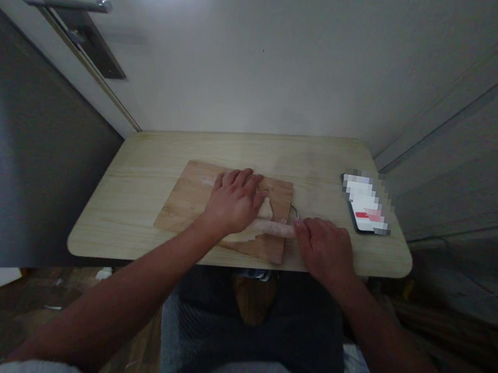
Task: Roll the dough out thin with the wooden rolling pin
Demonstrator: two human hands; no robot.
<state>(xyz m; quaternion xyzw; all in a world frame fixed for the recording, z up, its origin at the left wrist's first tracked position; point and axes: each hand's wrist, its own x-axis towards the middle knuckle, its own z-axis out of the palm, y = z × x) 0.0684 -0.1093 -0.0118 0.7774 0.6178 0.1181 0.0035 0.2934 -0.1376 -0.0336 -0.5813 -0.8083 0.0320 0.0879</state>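
A thin sheet of pale dough [241,236] with ragged edges lies on a wooden cutting board [191,190]. Over the dough rests my left hand [233,200], palm down with its fingers stretched forward. A flour-dusted rolling pin [274,228] lies across the dough and the board's right part. Its right end is in my right hand [326,249], whose fingers are wrapped round it just past the board. The pin's left end is hidden at my left hand, so I cannot tell how far it reaches. A small metal hook [295,210] sticks out from the board's right edge.
The board lies on a light wooden table [116,191] with rounded corners. At the table's right lies a phone [364,205] with its screen lit. Behind the table stands a white door [255,86] with a metal handle [68,1].
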